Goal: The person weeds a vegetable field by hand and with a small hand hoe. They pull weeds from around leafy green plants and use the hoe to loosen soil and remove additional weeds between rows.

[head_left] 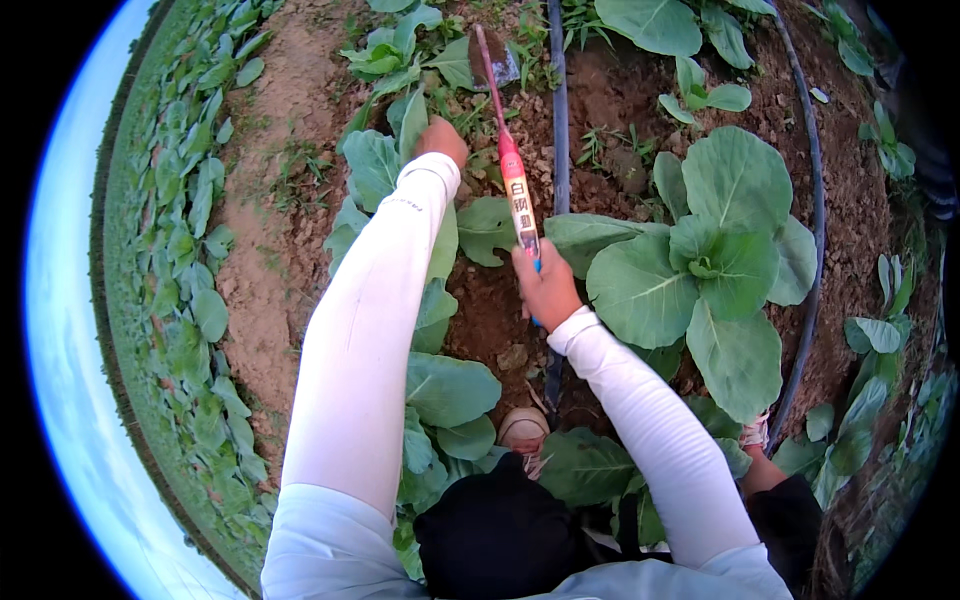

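Note:
My right hand (548,285) is wrapped round the lower end of a hand hoe (510,165) with a red shaft, a labelled grip and a bit of blue at the end. Its dark, flat blade (497,64) rests over soil and weeds ahead, beside a leaf. Farther forward and to the left, my left hand (442,142) is curled down among the leaves of a cabbage-like plant (372,165), right beside an upright leaf (413,125). Its fingertips and whatever lies in them are hidden.
A black drip hose (560,120) runs lengthwise just right of the hoe; a second hose (815,200) curves farther right. A large leafy plant (700,260) spreads between them. My shoe (524,435) stands on the soil below. More crop rows (190,290) line the left.

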The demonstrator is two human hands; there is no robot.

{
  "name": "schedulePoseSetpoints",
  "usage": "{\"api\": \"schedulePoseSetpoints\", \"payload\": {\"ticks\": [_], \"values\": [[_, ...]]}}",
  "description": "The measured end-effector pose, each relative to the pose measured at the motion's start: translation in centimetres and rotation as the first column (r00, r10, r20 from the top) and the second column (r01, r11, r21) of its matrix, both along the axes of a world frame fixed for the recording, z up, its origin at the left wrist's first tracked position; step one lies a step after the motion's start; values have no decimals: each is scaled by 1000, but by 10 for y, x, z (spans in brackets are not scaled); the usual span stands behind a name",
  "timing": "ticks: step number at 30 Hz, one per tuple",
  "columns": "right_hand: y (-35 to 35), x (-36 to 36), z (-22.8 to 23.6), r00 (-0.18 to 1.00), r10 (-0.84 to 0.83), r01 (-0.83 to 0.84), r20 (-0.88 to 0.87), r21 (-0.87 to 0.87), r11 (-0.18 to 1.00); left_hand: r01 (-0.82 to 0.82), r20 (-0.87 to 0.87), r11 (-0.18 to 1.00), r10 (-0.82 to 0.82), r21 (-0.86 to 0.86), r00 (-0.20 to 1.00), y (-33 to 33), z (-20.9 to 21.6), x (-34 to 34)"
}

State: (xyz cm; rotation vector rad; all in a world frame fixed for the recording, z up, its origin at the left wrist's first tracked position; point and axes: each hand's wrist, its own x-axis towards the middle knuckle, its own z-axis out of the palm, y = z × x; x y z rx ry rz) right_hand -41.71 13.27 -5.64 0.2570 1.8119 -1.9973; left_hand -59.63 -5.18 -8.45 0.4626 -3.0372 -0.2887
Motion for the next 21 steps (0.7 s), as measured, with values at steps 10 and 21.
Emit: {"api": "schedulePoseSetpoints", "payload": {"ticks": [10, 21], "values": [[0, 40, 4, 981, 124, -122, 152, -22, 992, 61, -329, 937, 60, 345, 942, 11, -19, -5], [34, 110, -2, 985, 83, -78, 151, -34, 996, 3, -186, 969, 45, 248, 982, -19, -9, 21]]}}
